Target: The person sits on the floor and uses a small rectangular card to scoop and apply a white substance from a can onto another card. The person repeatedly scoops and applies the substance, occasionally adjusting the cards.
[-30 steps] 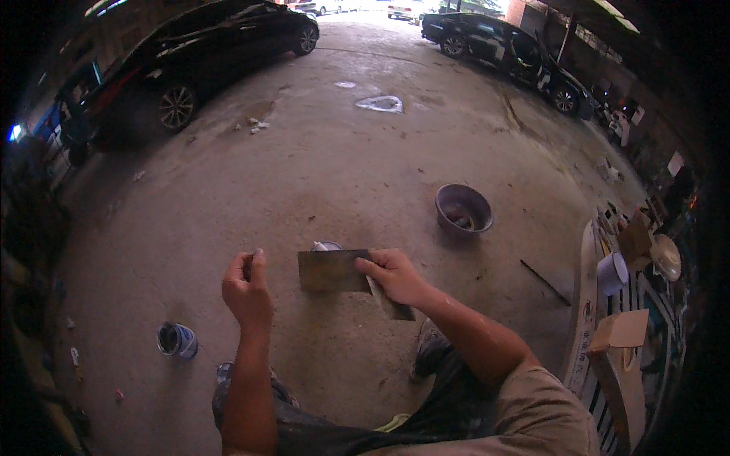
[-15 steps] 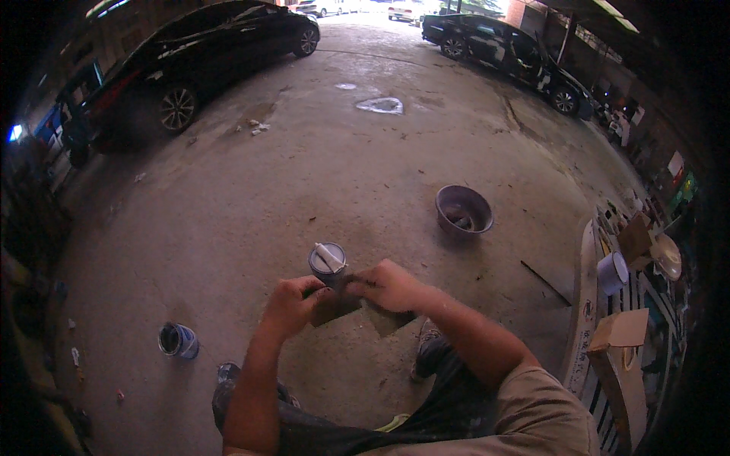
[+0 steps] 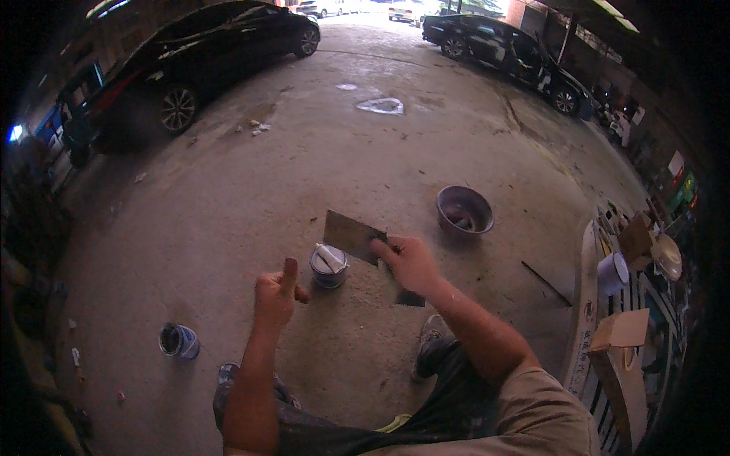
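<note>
My right hand [image 3: 412,266] is closed round two flat scrapers. One scraper's wide grey blade [image 3: 351,234] points up and to the left, over the can. The other scraper's dark blade [image 3: 411,299] shows below my wrist, and its handle is hidden. My left hand [image 3: 280,292] is apart from the scrapers, thumb raised and away from the partly curled fingers, with nothing visible in it. Between my hands, a round can [image 3: 328,275] stands on the floor, a white tube [image 3: 330,258] lying across its lid.
An open can [image 3: 179,340] stands to the left. Beyond my right hand is a purple basin [image 3: 464,210] with things inside. A thin dark rod [image 3: 546,283] lies at right, near a cardboard box [image 3: 620,330] and a white container [image 3: 612,273]. Dark cars [image 3: 220,57] stand farther off.
My hands have come apart. The right hand has turned, swinging one scraper blade up and left; the left hand has moved off the scrapers, slightly left, with its thumb raised.
</note>
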`<action>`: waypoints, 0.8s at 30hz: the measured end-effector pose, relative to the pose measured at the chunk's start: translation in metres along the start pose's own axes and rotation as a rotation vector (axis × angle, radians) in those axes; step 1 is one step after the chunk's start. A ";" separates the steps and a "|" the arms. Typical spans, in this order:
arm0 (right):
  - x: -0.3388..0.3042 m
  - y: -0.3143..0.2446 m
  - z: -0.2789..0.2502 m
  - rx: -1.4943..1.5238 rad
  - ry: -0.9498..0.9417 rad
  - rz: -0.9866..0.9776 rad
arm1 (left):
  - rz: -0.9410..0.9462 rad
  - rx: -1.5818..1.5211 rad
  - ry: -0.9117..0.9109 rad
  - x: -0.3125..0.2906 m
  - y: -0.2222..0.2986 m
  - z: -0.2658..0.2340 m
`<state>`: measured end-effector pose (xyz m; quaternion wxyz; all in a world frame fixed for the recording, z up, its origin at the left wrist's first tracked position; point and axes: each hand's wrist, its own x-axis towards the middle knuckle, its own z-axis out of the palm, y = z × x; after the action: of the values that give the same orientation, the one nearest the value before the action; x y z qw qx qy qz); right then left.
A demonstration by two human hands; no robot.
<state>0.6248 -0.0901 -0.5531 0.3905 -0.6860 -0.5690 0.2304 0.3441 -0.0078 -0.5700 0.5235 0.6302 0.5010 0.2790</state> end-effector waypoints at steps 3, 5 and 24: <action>-0.017 -0.013 0.016 -0.226 -0.038 -0.132 | -0.038 -0.391 -0.166 -0.005 -0.002 0.026; -0.026 -0.021 0.027 -0.426 -0.080 -0.363 | -0.082 -0.567 -0.207 -0.009 -0.003 0.038; 0.017 0.043 0.027 1.177 -0.112 0.915 | -0.049 -0.879 0.049 -0.002 -0.013 0.031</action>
<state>0.6343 -0.0689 -0.6011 0.5288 -0.5191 -0.0284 0.6709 0.3659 -0.0222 -0.5910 0.7362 0.3288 0.3617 0.4681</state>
